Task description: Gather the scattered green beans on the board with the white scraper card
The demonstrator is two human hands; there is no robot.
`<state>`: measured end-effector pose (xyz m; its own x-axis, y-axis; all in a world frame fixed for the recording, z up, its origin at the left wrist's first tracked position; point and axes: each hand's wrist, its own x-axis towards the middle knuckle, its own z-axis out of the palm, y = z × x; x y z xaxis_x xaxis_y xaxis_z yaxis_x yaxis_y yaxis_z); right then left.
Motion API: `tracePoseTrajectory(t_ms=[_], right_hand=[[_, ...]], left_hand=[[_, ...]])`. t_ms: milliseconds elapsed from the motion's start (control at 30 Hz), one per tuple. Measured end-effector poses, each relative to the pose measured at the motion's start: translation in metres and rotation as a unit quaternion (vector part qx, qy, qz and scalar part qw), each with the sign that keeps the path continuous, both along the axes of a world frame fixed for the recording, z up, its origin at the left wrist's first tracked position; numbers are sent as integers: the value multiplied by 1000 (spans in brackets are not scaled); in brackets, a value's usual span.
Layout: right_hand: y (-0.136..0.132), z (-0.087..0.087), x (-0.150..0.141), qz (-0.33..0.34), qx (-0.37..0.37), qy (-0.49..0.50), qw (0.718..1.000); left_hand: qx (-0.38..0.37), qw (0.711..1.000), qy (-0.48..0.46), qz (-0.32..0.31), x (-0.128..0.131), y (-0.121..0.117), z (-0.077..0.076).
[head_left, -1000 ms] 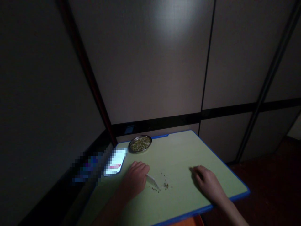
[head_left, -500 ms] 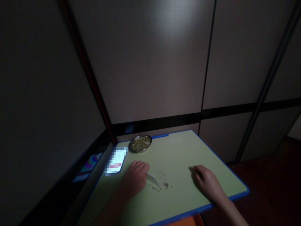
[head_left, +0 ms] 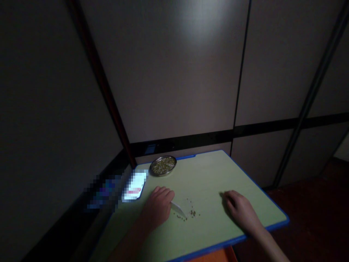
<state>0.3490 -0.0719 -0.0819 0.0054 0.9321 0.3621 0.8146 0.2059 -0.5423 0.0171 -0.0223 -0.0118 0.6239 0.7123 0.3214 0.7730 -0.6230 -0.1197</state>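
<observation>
On the left part of the light green tabletop (head_left: pixel 207 182), my left hand (head_left: pixel 159 205) is closed around a thin, flat, whitish piece (head_left: pixel 178 209). Its pointed end slants down beside a scatter of small dark grains (head_left: pixel 192 213); whether it is a blade or a card I cannot make out. My right hand (head_left: pixel 240 209) rests at the right of the table, fingers curled inward. Its fingertips are in shadow, and anything between them is hidden. A round metal plate (head_left: pixel 163 175) full of greenish-yellow bits stands near the back left corner.
A lit phone (head_left: pixel 135 186), partly pixelated, lies at the left table edge. Blue trim (head_left: pixel 231 241) borders the tabletop. Tall panelled cabinet doors (head_left: pixel 180 91) rise directly behind it. Something orange (head_left: pixel 212 256) shows beneath the front edge.
Both hands keep almost the same place and grip. The whitish piece shifts only very slightly near the grains, and the view moves a little.
</observation>
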Motion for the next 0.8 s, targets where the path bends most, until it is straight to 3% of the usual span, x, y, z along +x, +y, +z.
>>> tracePoseTrajectory(t_ms=[333, 800], right_hand=[[2, -5, 2, -1, -4, 11, 1000], [4, -9, 5, 12, -2, 12, 1000]], left_hand=[[8, 1000, -8, -12, -10, 0, -6], [15, 1000, -6, 2, -28, 1, -3]])
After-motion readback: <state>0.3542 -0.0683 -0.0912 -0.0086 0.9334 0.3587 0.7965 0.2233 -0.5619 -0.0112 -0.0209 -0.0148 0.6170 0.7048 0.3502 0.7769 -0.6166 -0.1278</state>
